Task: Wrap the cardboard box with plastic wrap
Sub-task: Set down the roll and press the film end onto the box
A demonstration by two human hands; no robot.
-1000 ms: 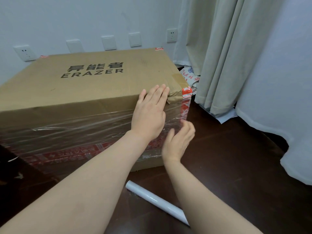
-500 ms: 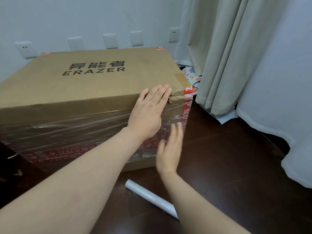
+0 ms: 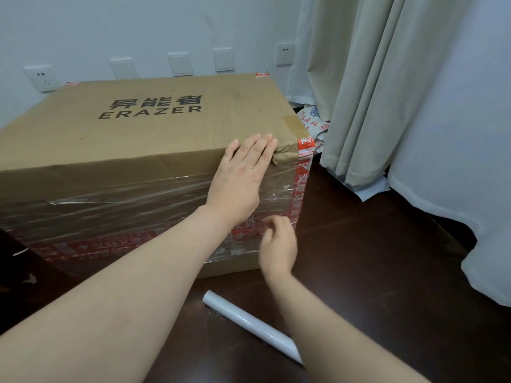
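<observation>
My left hand (image 3: pixel 240 178) lies flat against the front face of the large brown cardboard box (image 3: pixel 138 134), near its upper right corner, fingers straight and pressed together. My right hand (image 3: pixel 278 246) is lower on that face, at the clear plastic wrap (image 3: pixel 110 205) banding the box's sides. It is blurred, so I cannot tell how its fingers lie. The box stands on the dark brown floor (image 3: pixel 373 272), with the white roll of wrap (image 3: pixel 249 324) lying just in front of it.

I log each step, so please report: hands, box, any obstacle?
Left hand flat on cardboard box. Right hand at plastic wrap, blurred. Roll on floor, nothing blocking.
</observation>
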